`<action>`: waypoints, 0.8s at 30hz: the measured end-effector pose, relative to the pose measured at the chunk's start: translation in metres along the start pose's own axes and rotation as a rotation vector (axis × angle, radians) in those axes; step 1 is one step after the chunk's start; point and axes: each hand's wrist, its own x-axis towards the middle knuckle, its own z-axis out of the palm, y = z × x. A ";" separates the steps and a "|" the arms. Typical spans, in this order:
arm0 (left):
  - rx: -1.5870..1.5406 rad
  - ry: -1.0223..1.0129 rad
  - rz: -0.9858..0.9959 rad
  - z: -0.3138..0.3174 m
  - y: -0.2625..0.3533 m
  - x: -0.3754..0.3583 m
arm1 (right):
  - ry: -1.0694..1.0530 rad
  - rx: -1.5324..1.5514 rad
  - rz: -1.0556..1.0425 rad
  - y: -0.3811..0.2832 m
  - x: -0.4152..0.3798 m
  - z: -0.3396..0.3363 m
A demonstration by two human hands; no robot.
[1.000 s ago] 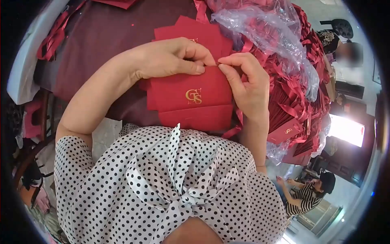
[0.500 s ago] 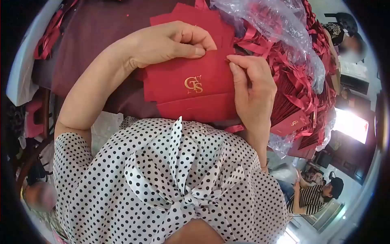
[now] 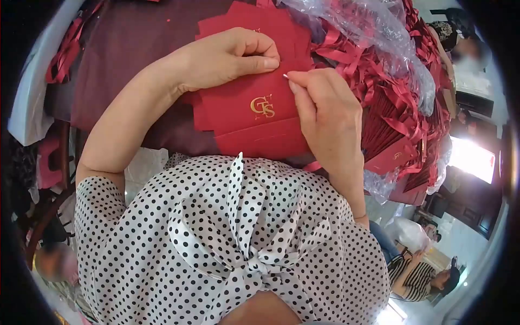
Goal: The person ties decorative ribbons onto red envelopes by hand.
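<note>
A red paper bag (image 3: 238, 111), flat and printed with gold letters, lies in front of me on more red pieces stacked beneath it. My left hand (image 3: 254, 57) reaches over its upper edge, with thumb and curled fingers pinched there on the paper. Close by on the right, my right hand (image 3: 327, 105) is closed in a pinch over the bag's upper right part. A tiny pale tip pokes out of that pinch; what it belongs to is hidden by the fingers.
Red bags with satin ribbons (image 3: 387, 146) are heaped on the right, partly under clear plastic wrap (image 3: 374, 32). A dark red cloth (image 3: 130, 49) covers the table. A person in a striped shirt (image 3: 420, 279) sits at lower right, another person at lower left.
My right hand has moved left, from the bag's upper right corner toward my left hand. A pale tip now shows at its fingers. My left hand has shifted slightly left.
</note>
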 end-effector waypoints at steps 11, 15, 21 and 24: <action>0.499 0.249 0.245 0.017 -0.003 -0.003 | -0.103 -0.006 0.079 -0.009 -0.002 0.002; 0.319 0.049 0.150 0.006 -0.001 -0.001 | -0.026 0.055 0.144 -0.009 -0.001 0.005; -0.084 0.098 -0.014 0.015 0.001 -0.002 | -0.042 0.120 0.179 -0.003 0.004 -0.003; 0.038 0.122 0.017 0.017 0.000 -0.001 | -0.064 0.008 0.024 0.000 0.004 -0.003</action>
